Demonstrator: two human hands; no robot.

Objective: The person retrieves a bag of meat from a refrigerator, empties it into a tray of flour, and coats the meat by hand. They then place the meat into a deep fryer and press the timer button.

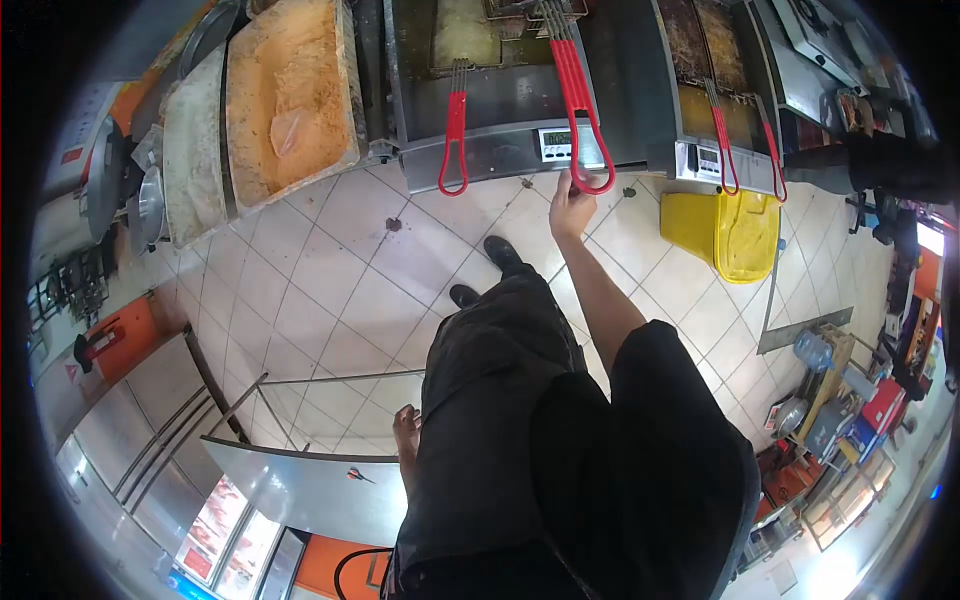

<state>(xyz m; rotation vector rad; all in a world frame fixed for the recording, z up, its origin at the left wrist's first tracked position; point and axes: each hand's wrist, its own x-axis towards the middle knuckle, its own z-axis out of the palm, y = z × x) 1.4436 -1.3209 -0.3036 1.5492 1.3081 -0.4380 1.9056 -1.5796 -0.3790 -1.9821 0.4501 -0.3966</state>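
My right hand reaches up to the fryer front, its fingers closed at the lower end of a long red handle; the loop partly hides them. Beside that handle, a small timer with a display and buttons sits on the fryer's front panel. Another red handle hangs over the fryer edge further left, untouched. My left hand hangs low beside my dark trousers, fingers loosely bent and apart, with nothing visible in it.
A tray of orange-coloured powder lies left of the fryer. At the right are a second fryer with red handles and a yellow bin. Behind me stands a metal table. A person's dark sleeve shows at the right edge.
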